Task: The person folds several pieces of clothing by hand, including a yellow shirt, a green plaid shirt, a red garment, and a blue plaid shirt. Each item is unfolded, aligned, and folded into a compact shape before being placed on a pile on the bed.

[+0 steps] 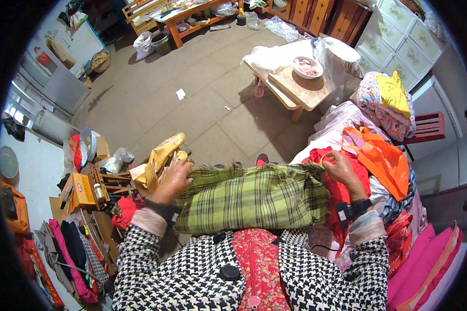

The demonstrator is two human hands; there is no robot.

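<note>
A green plaid cloth (253, 198) with dark stripes and a fringed far edge stretches across my lap. My right hand (340, 170) pinches its far right corner between thumb and fingers. At the left end my left hand (175, 179) grips the far edge of the cloth, its fingertips partly hidden. Just beyond the left hand lies a crumpled yellow cloth-like item (161, 155). Red fabric (352, 171) and an orange bag (385, 163) lie beside and behind my right hand.
A low wooden table (253, 70) bears a cutting board (288, 87) and a white bowl (316, 74) of pale pink pieces. Wooden racks with a yellow box (79, 190) stand to my left. Folded bedding (385, 112) and pink cushions (420, 268) are heaped to the right.
</note>
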